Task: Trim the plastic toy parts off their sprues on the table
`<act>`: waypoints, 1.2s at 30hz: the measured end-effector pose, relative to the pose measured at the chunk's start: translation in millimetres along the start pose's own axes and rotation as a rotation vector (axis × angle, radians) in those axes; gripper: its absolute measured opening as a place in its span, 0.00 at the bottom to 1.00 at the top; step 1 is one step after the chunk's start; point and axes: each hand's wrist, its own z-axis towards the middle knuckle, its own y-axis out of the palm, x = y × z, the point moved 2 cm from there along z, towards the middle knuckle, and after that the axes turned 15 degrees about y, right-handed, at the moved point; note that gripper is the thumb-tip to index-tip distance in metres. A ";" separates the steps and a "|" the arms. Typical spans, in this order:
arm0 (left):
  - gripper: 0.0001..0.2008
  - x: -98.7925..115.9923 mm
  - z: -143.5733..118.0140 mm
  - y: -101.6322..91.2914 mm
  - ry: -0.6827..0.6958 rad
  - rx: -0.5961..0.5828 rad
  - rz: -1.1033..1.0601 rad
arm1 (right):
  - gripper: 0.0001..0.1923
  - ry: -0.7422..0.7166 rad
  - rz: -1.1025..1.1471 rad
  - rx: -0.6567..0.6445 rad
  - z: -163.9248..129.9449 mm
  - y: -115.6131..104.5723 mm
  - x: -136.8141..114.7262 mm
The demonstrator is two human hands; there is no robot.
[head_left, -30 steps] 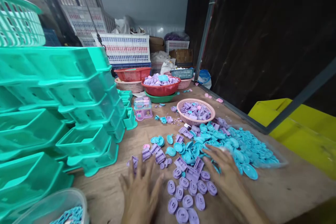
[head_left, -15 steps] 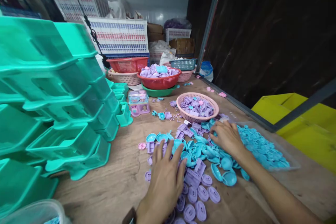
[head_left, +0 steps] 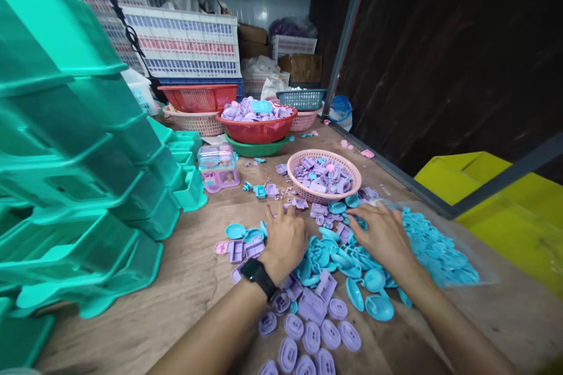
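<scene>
My left hand, with a black watch on its wrist, reaches over the pile with its fingers apart. Its fingertips are close to small purple plastic pieces. My right hand is spread with curved fingers at the far right of the pile, by some turquoise pieces; nothing shows in its grasp. Turquoise toy pans lie heaped between and below the hands. Nearer me are purple oval pieces and a purple box-shaped piece. A pink round piece lies left of the pile.
Stacked green bins fill the left side. A pink basket of purple parts stands ahead, a red basket behind it. A small toy house stands at centre left. Turquoise parts lie on clear plastic at right.
My left hand has moved forward across the pile, uncovering more purple ovals behind it. My right hand stays near the same spot. The camera view has shifted slightly.
</scene>
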 end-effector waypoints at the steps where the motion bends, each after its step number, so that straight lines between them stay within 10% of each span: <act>1: 0.12 -1.5 2.5 -1.7 -0.008 -0.003 0.015 | 0.14 -0.012 0.003 -0.052 3.0 4.2 -5.1; 8: 0.19 4.2 40.8 8.1 0.388 -0.088 -0.134 | 0.13 -0.026 -0.107 -0.242 16.0 26.6 -16.7; 15: 0.18 -4.6 17.3 -11.5 0.193 -0.203 -0.066 | 0.11 -0.057 0.069 -0.400 -7.1 17.0 -7.1; 19: 0.18 -10.8 -6.6 -22.8 0.052 -0.140 -0.050 | 0.12 -0.083 0.101 -0.255 -10.2 7.3 -1.5; 29: 0.07 -11.2 -45.4 -23.7 0.014 -0.203 -0.096 | 0.10 0.041 0.112 -0.423 10.2 21.7 -34.7; 36: 0.11 -17.7 -20.8 -18.2 -0.016 -0.054 -0.144 | 0.10 -0.016 0.283 -0.492 18.3 36.3 -30.7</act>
